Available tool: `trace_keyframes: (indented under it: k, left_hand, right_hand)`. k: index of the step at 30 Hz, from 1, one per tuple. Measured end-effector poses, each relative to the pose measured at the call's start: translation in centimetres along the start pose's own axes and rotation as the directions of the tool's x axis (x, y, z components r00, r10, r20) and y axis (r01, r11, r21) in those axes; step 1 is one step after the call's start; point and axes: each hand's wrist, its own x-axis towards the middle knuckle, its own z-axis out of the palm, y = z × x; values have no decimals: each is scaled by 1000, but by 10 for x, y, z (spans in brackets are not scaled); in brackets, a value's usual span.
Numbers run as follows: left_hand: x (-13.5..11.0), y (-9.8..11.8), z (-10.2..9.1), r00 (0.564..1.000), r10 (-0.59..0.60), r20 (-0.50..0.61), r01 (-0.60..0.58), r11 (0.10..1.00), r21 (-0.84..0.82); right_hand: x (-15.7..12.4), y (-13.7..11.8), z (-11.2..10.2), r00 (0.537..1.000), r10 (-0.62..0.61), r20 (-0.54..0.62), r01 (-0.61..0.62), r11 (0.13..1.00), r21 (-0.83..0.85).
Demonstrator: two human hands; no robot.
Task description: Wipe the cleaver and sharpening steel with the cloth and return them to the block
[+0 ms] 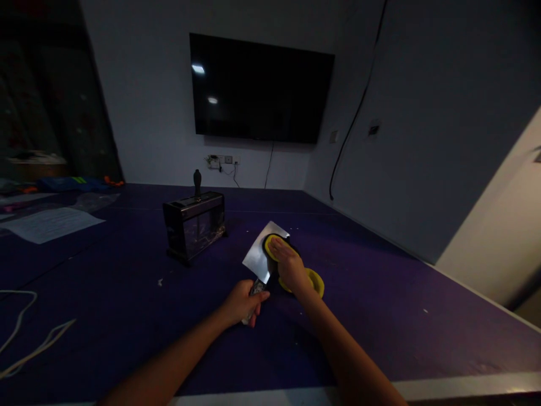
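My left hand (243, 301) is closed round the handle of a wide metal scraper (261, 256), whose shiny flat blade points away from me over the dark purple tabletop (127, 293). My right hand (288, 262) lies palm down, fingers stretched out, on a yellow-and-black double suction cup tool (315, 280). One yellow pad shows under the fingertips beside the blade, the other by my wrist. The blade's right edge touches or overlaps the far pad.
A small dark box with a clear front and a black knob on top (193, 224) stands behind the scraper. White paper (51, 223) and bags lie at the far left, a white cord (25, 338) at the near left. A wall screen (257, 90) hangs ahead.
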Motion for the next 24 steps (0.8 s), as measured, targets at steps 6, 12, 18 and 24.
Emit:
trace_keyframes:
  k: [6,12,18,24]
  left_hand:
    - [3,9,-19,958,76,-277,-104,991,-86]
    - [3,9,-30,907,130,-401,-118,992,54]
    - [-4,13,-31,792,376,-481,-123,870,478]
    - [1,9,-35,691,496,-526,-230,841,490]
  right_hand:
    - [-2,-27,11,957,-225,184,202,970,137]
    - [-4,-27,11,996,2,87,-22,974,227]
    - [3,-20,1,776,622,-106,-411,626,663]
    - [8,-31,-5,665,683,301,-417,6,909]
